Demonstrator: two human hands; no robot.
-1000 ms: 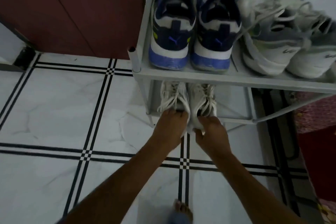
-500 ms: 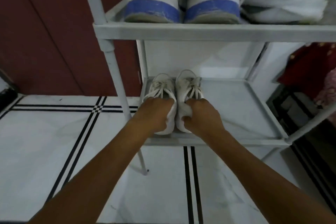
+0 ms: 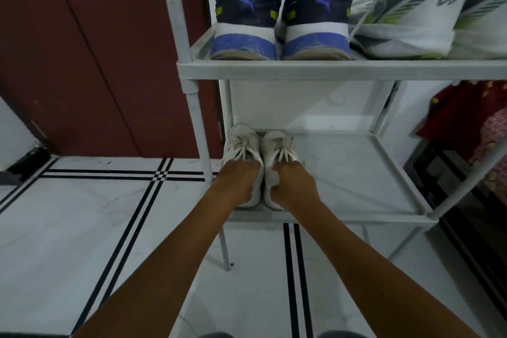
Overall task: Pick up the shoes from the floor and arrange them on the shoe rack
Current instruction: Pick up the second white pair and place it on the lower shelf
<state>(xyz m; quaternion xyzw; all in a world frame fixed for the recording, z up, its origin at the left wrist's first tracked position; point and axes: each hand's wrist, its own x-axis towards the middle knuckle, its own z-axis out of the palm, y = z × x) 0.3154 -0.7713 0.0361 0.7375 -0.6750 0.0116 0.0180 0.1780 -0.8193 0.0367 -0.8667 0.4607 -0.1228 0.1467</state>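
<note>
A pair of small white lace-up shoes stands side by side at the left end of the lower shelf of the grey shoe rack [image 3: 356, 218]. My left hand [image 3: 236, 184] grips the heel end of the left white shoe [image 3: 241, 143]. My right hand [image 3: 295, 186] grips the heel end of the right white shoe [image 3: 277, 145]. Both toes point toward the wall. My hands cover the heels.
On the upper shelf [image 3: 329, 70] stand a navy-and-blue pair of sneakers [image 3: 279, 14] and a white-and-grey pair [image 3: 428, 16]. A dark red door [image 3: 96, 63] is at the left, red patterned cloth [image 3: 472, 123] at the right. The floor [image 3: 82, 228] is white tile with black lines.
The white shoes have gone from the shelf's front edge further in onto the lower shelf, still held by both hands. My view has dropped lower and closer to the rack.
</note>
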